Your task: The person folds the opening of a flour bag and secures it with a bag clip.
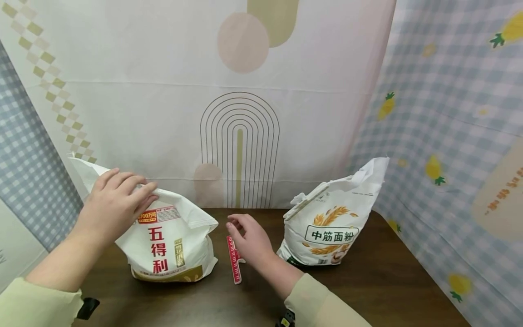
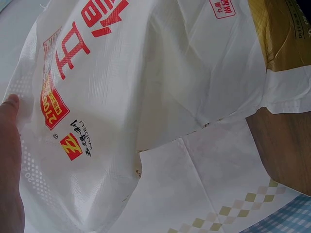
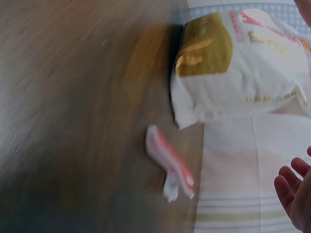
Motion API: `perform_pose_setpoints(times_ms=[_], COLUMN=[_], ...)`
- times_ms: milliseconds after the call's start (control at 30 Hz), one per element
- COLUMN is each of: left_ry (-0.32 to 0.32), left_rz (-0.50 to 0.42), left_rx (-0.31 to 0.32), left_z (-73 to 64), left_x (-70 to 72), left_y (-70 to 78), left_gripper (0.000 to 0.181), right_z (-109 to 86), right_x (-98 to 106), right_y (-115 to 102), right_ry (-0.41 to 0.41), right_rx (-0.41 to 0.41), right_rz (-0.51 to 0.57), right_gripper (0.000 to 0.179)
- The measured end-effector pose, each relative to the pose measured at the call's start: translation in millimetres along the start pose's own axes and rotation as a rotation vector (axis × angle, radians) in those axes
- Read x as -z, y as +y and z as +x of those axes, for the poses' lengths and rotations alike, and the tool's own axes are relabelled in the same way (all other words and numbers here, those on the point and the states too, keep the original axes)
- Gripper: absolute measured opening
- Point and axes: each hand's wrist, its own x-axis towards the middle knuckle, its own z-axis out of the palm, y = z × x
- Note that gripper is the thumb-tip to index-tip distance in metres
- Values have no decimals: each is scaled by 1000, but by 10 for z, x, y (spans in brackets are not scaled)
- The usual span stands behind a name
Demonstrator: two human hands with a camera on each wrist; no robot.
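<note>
A white flour bag (image 1: 167, 245) with red lettering stands on the left, its top folded and creased. My left hand (image 1: 114, 204) grips this bag near its upper edge, fingers over the top; in the left wrist view a digit (image 2: 10, 141) lies along the printed plastic. Between the two bags lies a red-and-white bag clip (image 1: 234, 263) with ruler-like marks. Over its far end is my right hand (image 1: 251, 240), fingers loosely bent and holding nothing. The right wrist view shows the clip (image 3: 167, 158) blurred, apart from the fingers (image 3: 286, 187).
A second white flour bag (image 1: 327, 231) with wheat pictures stands at the right, its top pointing up. Both bags are on a dark wooden table (image 1: 388, 281). A patterned white cloth (image 1: 163, 91) hangs behind, and checked cloth (image 1: 449, 136) borders the right side.
</note>
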Motion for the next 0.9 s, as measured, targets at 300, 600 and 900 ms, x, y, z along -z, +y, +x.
perform_pose_setpoints(times_ms=[300,600,900], left_ry=[-62,-63,-70], left_rz=[31,28,22], left_rx=[22,21,22], left_z=[-47,-55,-44], left_x=[45,19,6], left_y=[-26,-40,-19], left_gripper=[52,52,53], right_z=[-70,-126,-124], right_x=[8,-77,-198], right_y=[312,530,621], right_ry=[-41,-234,-310], right_rx=[-61,-221,-309], right_rz=[-126,-292,-382], right_gripper=[25,30,32])
